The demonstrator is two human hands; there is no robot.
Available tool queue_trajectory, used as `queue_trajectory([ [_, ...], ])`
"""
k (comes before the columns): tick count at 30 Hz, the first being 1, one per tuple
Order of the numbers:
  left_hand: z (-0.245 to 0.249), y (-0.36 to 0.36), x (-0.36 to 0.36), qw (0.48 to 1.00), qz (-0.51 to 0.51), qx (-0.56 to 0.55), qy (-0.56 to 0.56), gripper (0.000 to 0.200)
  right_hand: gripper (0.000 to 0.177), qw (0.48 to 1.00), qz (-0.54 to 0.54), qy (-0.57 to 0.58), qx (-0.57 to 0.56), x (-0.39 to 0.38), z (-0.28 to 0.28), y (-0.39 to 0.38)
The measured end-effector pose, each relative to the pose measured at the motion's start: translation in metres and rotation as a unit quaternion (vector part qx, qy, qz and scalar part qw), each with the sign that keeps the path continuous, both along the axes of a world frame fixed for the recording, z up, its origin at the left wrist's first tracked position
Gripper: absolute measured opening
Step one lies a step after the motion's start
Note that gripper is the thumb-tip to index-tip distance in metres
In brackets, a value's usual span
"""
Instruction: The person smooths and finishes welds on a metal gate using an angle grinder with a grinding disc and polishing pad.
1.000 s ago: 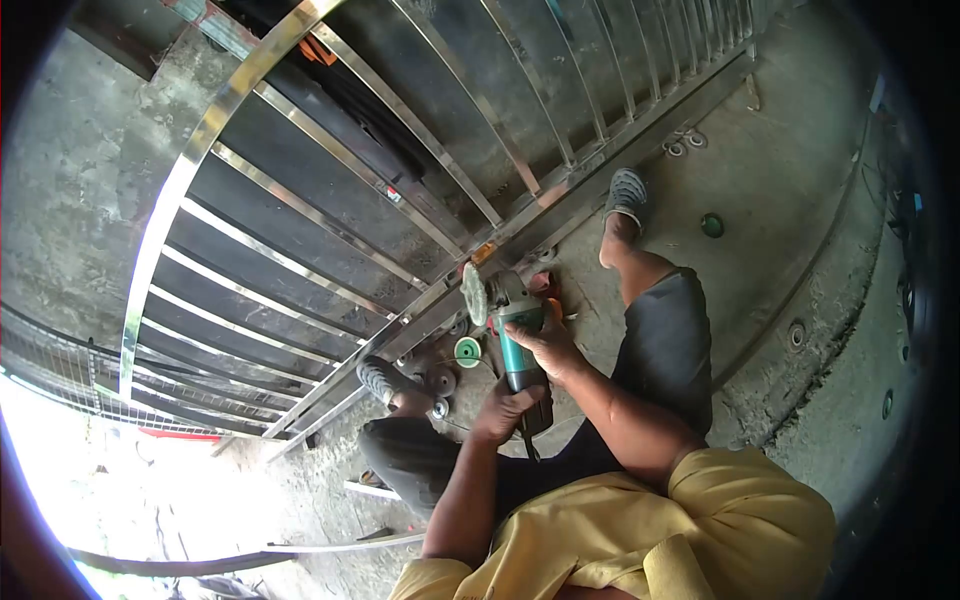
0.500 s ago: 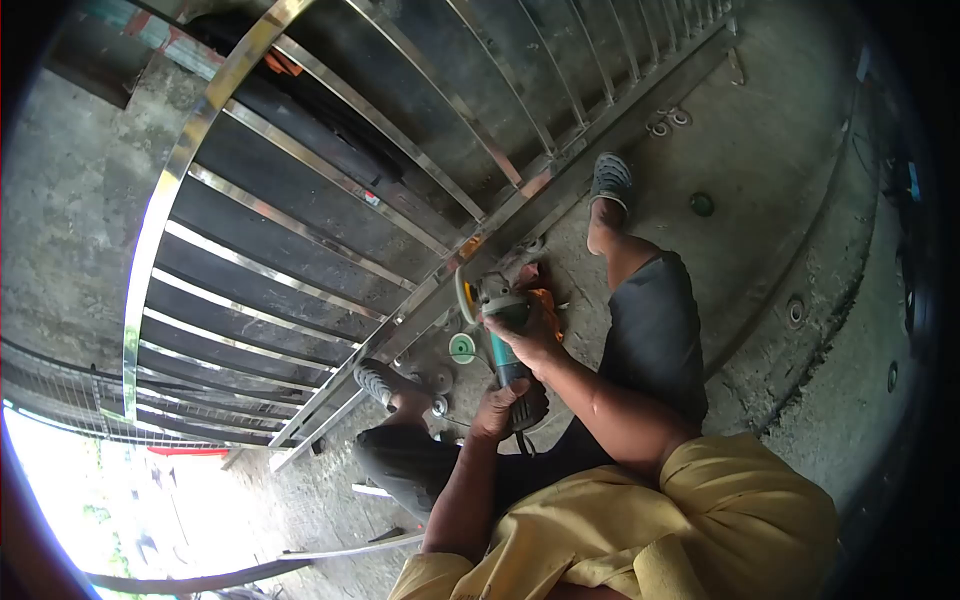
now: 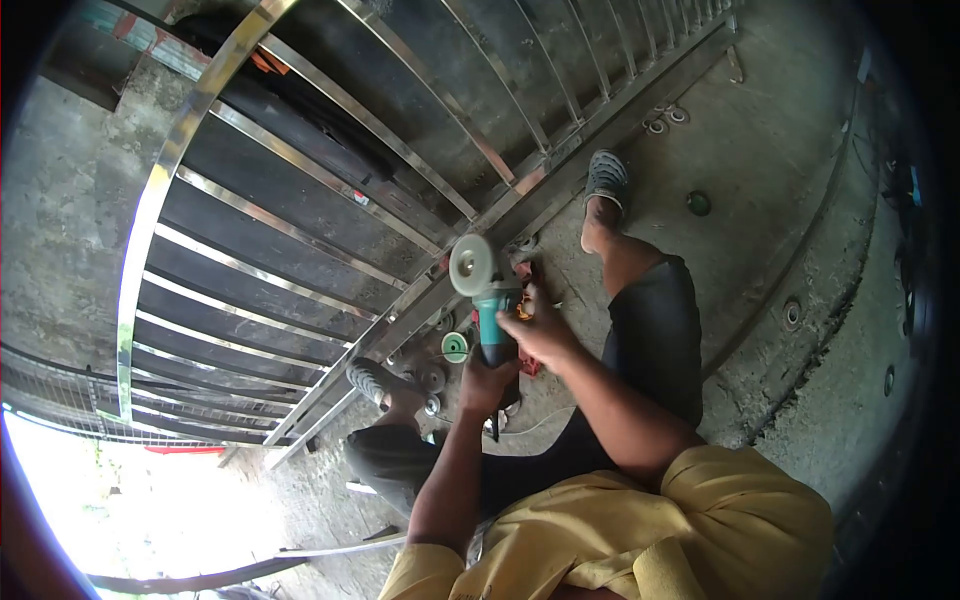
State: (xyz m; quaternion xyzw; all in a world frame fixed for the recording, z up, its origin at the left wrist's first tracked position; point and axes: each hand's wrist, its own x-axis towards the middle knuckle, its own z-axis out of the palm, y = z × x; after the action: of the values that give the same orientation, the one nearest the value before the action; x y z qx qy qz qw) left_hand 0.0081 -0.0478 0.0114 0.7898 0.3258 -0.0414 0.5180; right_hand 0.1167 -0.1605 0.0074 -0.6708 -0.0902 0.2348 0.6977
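Observation:
Both my hands hold an angle grinder (image 3: 492,318) with a teal body and a pale round disc (image 3: 474,265) facing up toward me. My left hand (image 3: 487,383) is wrapped around the dark rear end of its body. Near the grinder's head, my right hand (image 3: 538,325) grips from the right side; part of its fingers is hidden. Just beyond the disc runs the bottom rail of a shiny metal railing (image 3: 415,290) with many bars. The disc looks apart from the rail, though overlap in the view makes the gap hard to judge.
Loose discs lie between my feet, among them a green one (image 3: 455,347) and a grey one (image 3: 432,377). A red and orange item (image 3: 528,362) sits behind the grinder. Farther right are a dark green disc (image 3: 698,203) and small round pieces (image 3: 667,120). A cord trails below.
The grinder has been lifted and turned, so its disc went from edge-on to face-up. Both hands moved slightly up and left with it.

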Motion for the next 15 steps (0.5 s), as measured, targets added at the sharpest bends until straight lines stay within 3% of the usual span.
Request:
queue_trajectory([
  [2, -0.051, 0.018, 0.013, 0.999, 0.009, 0.032, -0.019, 0.049, 0.064, 0.987, -0.003, -0.04, 0.154, 0.02, 0.03, -0.034],
  [3, -0.074, 0.027, 0.021, 0.999, 0.006, 0.054, 0.001, 0.05, 0.055, 0.985, -0.039, -0.153, 0.064, 0.036, 0.05, -0.058],
  [4, -0.096, 0.034, 0.031, 0.997, 0.0, 0.073, 0.025, 0.051, 0.051, 0.968, -0.096, -0.184, 0.142, 0.045, 0.08, -0.073],
  [5, -0.117, 0.039, 0.037, 0.994, -0.011, 0.094, 0.048, 0.051, 0.045, 0.963, -0.137, -0.227, 0.046, 0.058, 0.096, -0.092],
  [6, -0.134, 0.042, 0.042, 0.991, -0.018, 0.112, 0.073, 0.054, 0.044, 0.954, -0.184, -0.222, 0.082, 0.071, 0.099, -0.095],
  [8, -0.166, 0.044, 0.059, 0.98, -0.044, 0.151, 0.121, 0.059, 0.043, 0.957, -0.187, -0.206, 0.084, 0.092, 0.073, -0.092],
  [10, -0.193, 0.04, 0.075, 0.974, -0.05, 0.108, 0.192, 0.06, 0.04, 0.963, -0.193, -0.183, 0.036, 0.103, 0.028, -0.08],
  [14, -0.221, 0.018, 0.087, 0.965, -0.062, 0.104, 0.233, 0.061, 0.041, 0.967, 0.028, -0.167, -0.19, 0.101, -0.004, -0.069],
  [15, -0.228, 0.013, 0.093, 0.963, -0.062, 0.105, 0.241, 0.061, 0.045, 0.966, 0.035, -0.171, -0.192, 0.104, -0.002, -0.068],
])
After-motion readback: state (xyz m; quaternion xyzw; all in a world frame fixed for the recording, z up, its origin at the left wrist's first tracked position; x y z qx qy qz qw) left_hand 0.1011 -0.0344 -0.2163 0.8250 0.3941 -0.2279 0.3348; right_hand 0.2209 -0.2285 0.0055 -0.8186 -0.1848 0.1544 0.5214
